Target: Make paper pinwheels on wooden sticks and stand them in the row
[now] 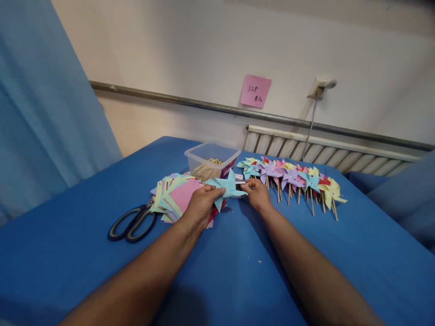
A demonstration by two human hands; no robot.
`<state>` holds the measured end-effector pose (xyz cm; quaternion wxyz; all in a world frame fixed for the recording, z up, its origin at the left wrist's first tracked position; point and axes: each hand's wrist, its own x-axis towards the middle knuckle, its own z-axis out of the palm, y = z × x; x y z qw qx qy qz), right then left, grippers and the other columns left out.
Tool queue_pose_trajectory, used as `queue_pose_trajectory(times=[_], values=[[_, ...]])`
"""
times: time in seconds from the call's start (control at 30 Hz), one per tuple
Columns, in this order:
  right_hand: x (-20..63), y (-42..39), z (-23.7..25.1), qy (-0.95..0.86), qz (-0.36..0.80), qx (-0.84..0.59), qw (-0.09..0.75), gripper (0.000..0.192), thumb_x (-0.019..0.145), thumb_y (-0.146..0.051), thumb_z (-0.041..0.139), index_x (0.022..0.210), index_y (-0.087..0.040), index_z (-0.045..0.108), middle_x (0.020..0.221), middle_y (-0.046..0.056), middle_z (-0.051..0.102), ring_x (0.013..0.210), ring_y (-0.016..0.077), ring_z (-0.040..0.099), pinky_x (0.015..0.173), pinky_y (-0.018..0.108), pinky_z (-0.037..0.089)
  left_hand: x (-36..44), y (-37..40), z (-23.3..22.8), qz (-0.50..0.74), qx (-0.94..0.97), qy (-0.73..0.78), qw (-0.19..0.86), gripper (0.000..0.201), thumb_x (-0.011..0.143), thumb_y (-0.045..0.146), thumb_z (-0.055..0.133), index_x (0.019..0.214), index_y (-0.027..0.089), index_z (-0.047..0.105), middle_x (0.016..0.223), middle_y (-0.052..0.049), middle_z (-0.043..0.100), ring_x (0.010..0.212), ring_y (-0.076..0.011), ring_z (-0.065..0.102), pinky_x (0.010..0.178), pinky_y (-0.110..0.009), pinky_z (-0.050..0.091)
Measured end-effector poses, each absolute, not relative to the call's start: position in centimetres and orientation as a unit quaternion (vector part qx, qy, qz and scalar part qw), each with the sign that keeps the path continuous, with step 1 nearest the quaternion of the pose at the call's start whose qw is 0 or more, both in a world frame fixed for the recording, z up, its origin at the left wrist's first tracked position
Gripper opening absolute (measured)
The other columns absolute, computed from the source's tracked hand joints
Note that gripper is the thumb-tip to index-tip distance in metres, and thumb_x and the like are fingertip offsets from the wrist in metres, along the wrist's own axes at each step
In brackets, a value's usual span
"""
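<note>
On blue-covered table [238, 280] by wall [170, 50]: pinching pale-blue paper pinwheel [230, 184] in left hand [200, 203] at right edge of paper stack [182, 195], likely steadying folds; with right hand [258, 195] narrowed close by, grip unclear. Beyond, stick-mounted pinwheels [290, 177] bunched rightward, presumably clear of handwork.

Left grip [203, 203] pinching, right grip [257, 193] curled

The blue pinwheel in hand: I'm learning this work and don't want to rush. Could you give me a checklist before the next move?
1. Blue pinwheel held in the left hand: ok.
2. What the right hand pinches: cannot tell, too small.
3. Loose sticks in the clear box: ok.
4. Scissors apart from both hands: ok, left of the paper stack.
5. Mounted pinwheels apart from the right hand: ok.
</note>
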<state>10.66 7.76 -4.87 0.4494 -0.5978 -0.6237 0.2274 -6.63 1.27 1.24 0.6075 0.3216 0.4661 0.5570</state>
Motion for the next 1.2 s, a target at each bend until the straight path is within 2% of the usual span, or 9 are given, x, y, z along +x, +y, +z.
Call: queue_pose_trajectory(times=[0.13,0.3,0.5,0.73,0.97,1.1,1.2], values=[[11.1,4.4,-5.6,-0.64,0.263,-0.583,0.426,0.026,0.078,-0.033,0.057,0.057,-0.018,0.059,0.069,0.002,0.064,0.069,0.0165,0.06,0.067,0.027,0.045,-6.7,1.3,1.2,0.56,0.318,0.458,0.613,0.02,0.06,0.018,0.076,0.065,0.013,0.057,0.054,-0.002,0.061,0.049,-0.0131,0.058,0.05,-0.024,0.047],[11.3,0.2,-6.7,-0.678,0.276,-0.558,0.392,0.023,0.077,-0.026,0.061,0.055,-0.018,0.059,0.082,0.005,0.066,0.084,0.0174,0.062,0.077,0.028,0.046,-6.6,1.6,0.6,0.556,0.334,0.451,0.614,0.023,0.058,0.021,0.078,0.064,0.013,0.057,0.056,-0.002,0.062,0.05,-0.0141,0.059,0.053,-0.027,0.049],[12.0,0.6,-6.7,-0.718,0.254,-0.542,0.355,0.016,0.076,-0.021,0.066,0.06,-0.019,0.063,0.083,0.003,0.066,0.085,0.0164,0.061,0.083,0.029,0.044,-6.5,1.8,0.2,0.553,0.35,0.451,0.607,0.024,0.056,0.023,0.079,0.062,0.013,0.058,0.056,-0.003,0.062,0.051,-0.0148,0.059,0.055,-0.029,0.05],[13.6,2.0,-6.3,-0.726,0.222,-0.566,0.322,0.012,0.079,-0.025,0.065,0.069,-0.02,0.065,0.073,0.001,0.062,0.071,0.015,0.057,0.067,0.025,0.042,-6.3,1.8,0.1,0.549,0.357,0.444,0.612,0.025,0.056,0.022,0.079,0.057,0.015,0.055,0.051,-0.001,0.059,0.049,-0.0134,0.057,0.055,-0.028,0.05],[14.7,2.5,-6.0,-0.725,0.197,-0.591,0.293,0.009,0.08,-0.023,0.064,0.071,-0.019,0.064,0.078,0.003,0.062,0.072,0.0156,0.055,0.067,0.026,0.039,-6.2,1.7,0.1,0.544,0.362,0.456,0.603,0.026,0.057,0.024,0.079,0.056,0.015,0.056,0.05,-0.001,0.059,0.047,-0.0138,0.057,0.049,-0.025,0.046],[14.3,2.3,-5.5,-0.745,0.217,-0.56,0.291,0.012,0.081,-0.02,0.063,0.069,-0.018,0.063,0.082,0.003,0.065,0.076,0.015,0.058,0.072,0.026,0.041,-6.3,1.8,0.1,0.537,0.362,0.461,0.607,0.024,0.058,0.025,0.079,0.058,0.014,0.057,0.052,-0.002,0.061,0.05,-0.015,0.06,0.051,-0.025,0.047],[13.8,2.0,-5.2,-0.783,0.254,-0.492,0.283,0.013,0.079,-0.021,0.067,0.067,-0.019,0.064,0.086,0.0,0.068,0.083,0.0134,0.06,0.083,0.027,0.041,-6.3,2.0,0.1,0.531,0.361,0.455,0.616,0.023,0.057,0.023,0.079,0.061,0.013,0.059,0.055,-0.003,0.063,0.051,-0.0153,0.061,0.052,-0.025,0.047]])
